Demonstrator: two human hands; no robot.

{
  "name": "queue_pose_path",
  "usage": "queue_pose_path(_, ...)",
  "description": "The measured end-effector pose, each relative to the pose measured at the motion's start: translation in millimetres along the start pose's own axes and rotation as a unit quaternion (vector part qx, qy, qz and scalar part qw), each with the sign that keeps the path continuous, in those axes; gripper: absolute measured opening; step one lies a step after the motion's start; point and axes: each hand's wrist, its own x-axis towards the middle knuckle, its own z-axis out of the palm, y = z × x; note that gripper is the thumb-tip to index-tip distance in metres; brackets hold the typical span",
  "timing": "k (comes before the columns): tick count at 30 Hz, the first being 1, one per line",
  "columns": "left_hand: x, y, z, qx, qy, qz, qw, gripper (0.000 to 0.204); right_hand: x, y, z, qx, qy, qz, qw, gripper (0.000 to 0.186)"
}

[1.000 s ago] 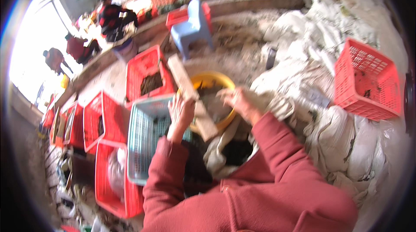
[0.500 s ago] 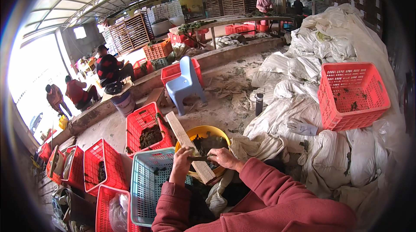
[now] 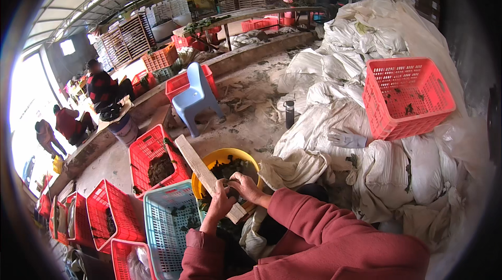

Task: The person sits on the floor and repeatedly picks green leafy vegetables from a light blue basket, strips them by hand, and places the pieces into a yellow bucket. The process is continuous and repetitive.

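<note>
Both my hands come together over a pale wooden plank (image 3: 196,162) that lies across a round yellow tub (image 3: 253,160). My left hand (image 3: 219,204) is closed at the plank's near end. Just right of it, my right hand (image 3: 247,187) is closed too, its fingers bent toward the left one. A small dark piece (image 3: 231,192) shows between them; its kind cannot be made out. Inside the tub lie dark, wet-looking leafy scraps (image 3: 232,167). Left of the tub stands a light-blue plastic basket (image 3: 157,227) with a few dark scraps in it.
Red crates (image 3: 149,144) stand at the left, some holding dark leafy matter. A blue plastic chair (image 3: 194,99) is ahead. White sacks (image 3: 314,128) are heaped at the right, bearing a red crate (image 3: 408,123), a glove (image 3: 346,138) and a dark bottle (image 3: 289,114). Several people work farther off.
The view has shifted, so the surroundings sit farther left. My hands, earlier apart with a dark strip stretched between them above the plank, are now close together, and the strip no longer shows.
</note>
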Motion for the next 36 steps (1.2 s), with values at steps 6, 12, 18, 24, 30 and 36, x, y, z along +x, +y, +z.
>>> queue_pose_path(6,3.3,-3.2,-7.3,0.04,0.113,0.004,0.993,0.041,0.0,0.9,-3.3,0.009,-0.005,0.045,0.999,0.018)
queue_pose_path(12,4.8,-5.4,-4.7,0.012,0.1,0.007,0.995,0.027,-2.3,-3.5,-7.8,0.156,-0.033,0.16,0.974,0.015)
queue_pose_path(18,4.6,-14.5,0.1,0.0,0.097,0.001,0.995,0.025,-9.9,-4.6,-16.8,0.095,-0.061,0.112,0.987,0.018)
queue_pose_path(24,4.7,-23.2,-8.8,-0.153,0.093,0.002,0.984,0.022,-6.6,-16.4,-21.8,0.173,-0.139,0.13,0.966,0.026)
queue_pose_path(30,5.2,-7.3,-7.9,-0.031,0.138,0.038,0.989,0.033,-5.2,-23.1,-21.7,0.36,-0.071,0.193,0.91,0.019)
queue_pose_path(36,4.0,-0.4,-6.2,0.049,0.117,0.129,0.983,0.034,0.4,-14.6,-23.3,0.326,-0.083,0.217,0.916,0.025)
